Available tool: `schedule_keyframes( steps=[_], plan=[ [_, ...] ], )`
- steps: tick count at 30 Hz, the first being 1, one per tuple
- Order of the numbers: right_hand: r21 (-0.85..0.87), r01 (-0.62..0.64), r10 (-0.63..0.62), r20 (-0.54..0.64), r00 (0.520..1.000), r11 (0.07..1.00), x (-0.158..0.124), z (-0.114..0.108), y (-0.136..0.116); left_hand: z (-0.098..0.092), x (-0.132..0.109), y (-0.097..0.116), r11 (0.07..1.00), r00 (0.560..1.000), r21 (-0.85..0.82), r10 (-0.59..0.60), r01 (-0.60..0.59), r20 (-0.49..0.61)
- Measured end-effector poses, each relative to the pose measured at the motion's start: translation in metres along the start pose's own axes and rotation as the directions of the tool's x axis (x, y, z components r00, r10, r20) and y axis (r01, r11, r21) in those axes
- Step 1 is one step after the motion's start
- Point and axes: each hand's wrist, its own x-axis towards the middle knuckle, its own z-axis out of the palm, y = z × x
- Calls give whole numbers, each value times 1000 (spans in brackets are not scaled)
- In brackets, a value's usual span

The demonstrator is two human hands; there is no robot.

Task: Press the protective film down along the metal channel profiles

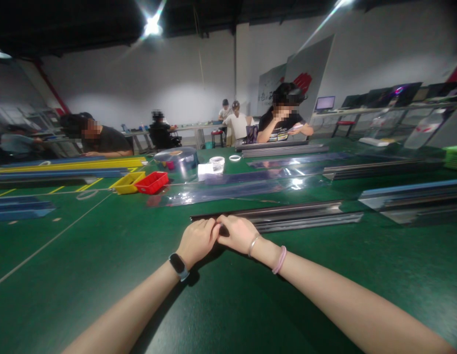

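Note:
A long dark profile strip with a grooved shape lies crosswise on the green table in front of me. My left hand, a smart band on its wrist, is closed over the strip's left end. Right beside it, fingertips meeting, my right hand pinches the same strip. The exact grip is hidden behind the knuckles. A lighter grey profile strip runs along the near side of the dark one, to the right of my hands.
Clear plastic strips lie beyond the hands. Further left stand a red bin, a yellow bin and a roll of clear film. More profiles lie at right, near a plastic bottle. Several people sit or stand beyond.

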Motion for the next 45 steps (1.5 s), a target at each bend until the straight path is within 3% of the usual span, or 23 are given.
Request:
schedule_keyframes(
  steps=[6, 18, 30, 45],
  plan=[
    [-43, 81, -81, 2, 997, 996, 2, 3, 1, 4, 1, 0, 999, 999, 29, 28, -28, 22],
    [-114, 55, -48, 66, 997, 992, 8, 3, 1, 5, 1, -2, 996, 999, 65, 53, -54, 7],
    [-107, 59, -56, 28, 998, 993, 7, 5, 0, 0, 1, 1, 999, 999, 29, 25, -24, -44],
    [-74, 39, -37, 25, 999, 997, 5, 5, -1, 2, 1, -1, 998, 1000, 60, 27, -27, 0]
  ],
)
